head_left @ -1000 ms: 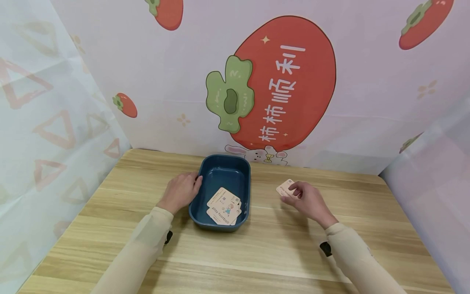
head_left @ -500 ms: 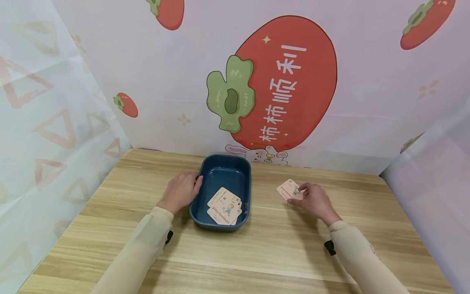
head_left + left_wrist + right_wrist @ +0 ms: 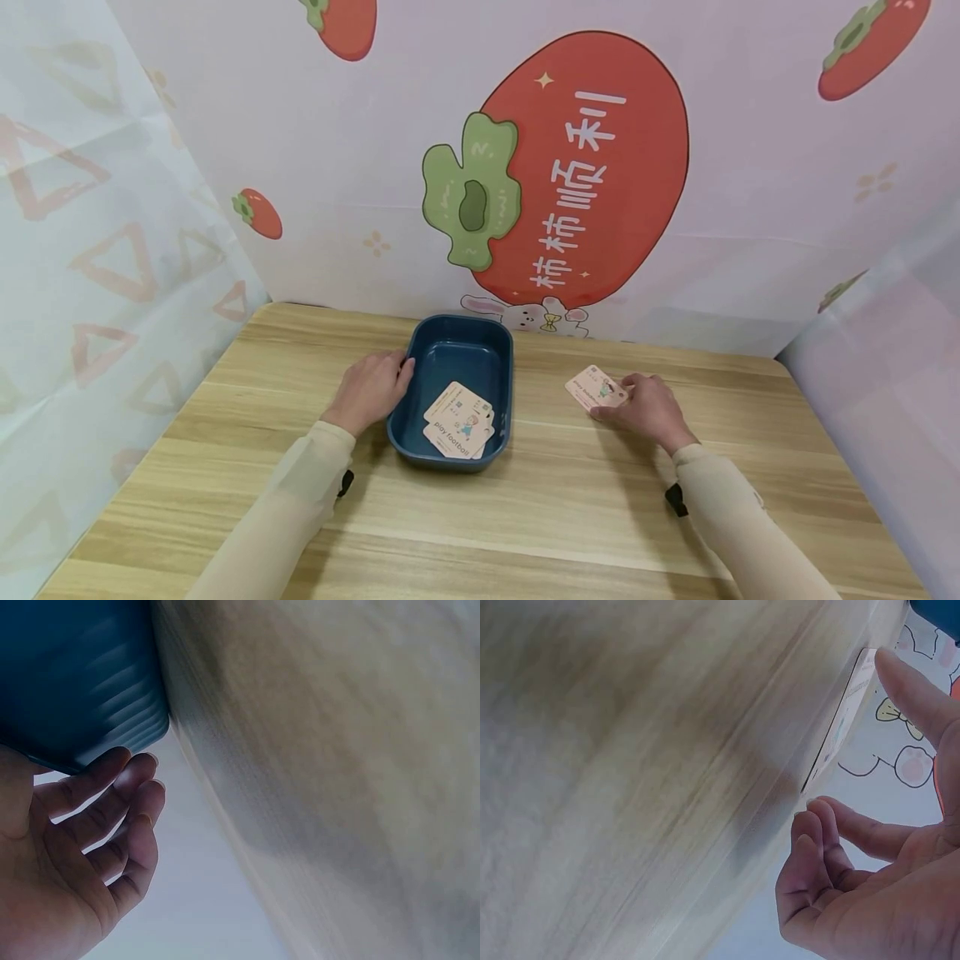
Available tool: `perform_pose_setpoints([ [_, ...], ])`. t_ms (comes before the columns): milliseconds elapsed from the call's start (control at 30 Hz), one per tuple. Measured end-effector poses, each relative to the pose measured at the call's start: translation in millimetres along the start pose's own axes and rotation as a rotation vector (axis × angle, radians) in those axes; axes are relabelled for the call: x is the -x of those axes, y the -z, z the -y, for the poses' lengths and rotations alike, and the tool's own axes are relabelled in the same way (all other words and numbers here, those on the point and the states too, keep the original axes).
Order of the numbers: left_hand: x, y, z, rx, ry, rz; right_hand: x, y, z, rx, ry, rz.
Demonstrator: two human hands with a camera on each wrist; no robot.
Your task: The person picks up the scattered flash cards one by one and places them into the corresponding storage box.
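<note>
In the head view, my left hand holds the left wall of a dark blue rectangular box, thumb at the rim. The left wrist view has its fingers bent against the ribbed outside of the box. Inside the box lie several overlapping pale cards, the top one reading "play football". To the right, a pale card with a small printed figure lies on the table. My right hand spans it, thumb at the front edge and index finger at the right edge; the right wrist view shows them wide apart.
Both hands work over a wood-grain table. A patterned backdrop with a big red persimmon rises behind its far edge. Fabric side walls stand left and right.
My right hand has shifted a little to the right over the card, uncovering more of its print. The card's left corner stays in place. The left hand and box have not moved.
</note>
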State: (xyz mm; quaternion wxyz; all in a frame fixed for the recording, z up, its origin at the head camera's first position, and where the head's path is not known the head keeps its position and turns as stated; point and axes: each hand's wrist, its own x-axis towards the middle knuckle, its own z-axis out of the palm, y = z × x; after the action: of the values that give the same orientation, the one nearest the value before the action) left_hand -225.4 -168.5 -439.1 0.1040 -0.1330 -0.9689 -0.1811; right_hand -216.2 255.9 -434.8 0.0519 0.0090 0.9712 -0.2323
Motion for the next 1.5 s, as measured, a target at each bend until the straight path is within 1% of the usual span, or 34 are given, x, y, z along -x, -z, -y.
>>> perform_pose_setpoints([
  [267,-0.5,0.8,-1.3,0.008,0.01,0.01,-3.0,0.0,-1.9,0.018,0.01,0.023],
  [600,0.1,-0.6,-0.2,0.006,-0.004,-0.005,-3.5,0.7,-0.1,0.018,-0.004,0.027],
  [867,0.4,-1.6,-0.2,0.012,0.01,0.009,-4.6,0.9,-0.8,0.012,-0.023,0.039],
  [1300,1.3,-0.1,-1.2,0.009,0.006,-0.002,-3.5,3.1,-4.0,0.002,-0.055,0.026],
  [1500,0.9,0.3,-1.3,0.009,0.007,0.002,-2.9,4.4,-4.5,-0.007,-0.054,0.019],
])
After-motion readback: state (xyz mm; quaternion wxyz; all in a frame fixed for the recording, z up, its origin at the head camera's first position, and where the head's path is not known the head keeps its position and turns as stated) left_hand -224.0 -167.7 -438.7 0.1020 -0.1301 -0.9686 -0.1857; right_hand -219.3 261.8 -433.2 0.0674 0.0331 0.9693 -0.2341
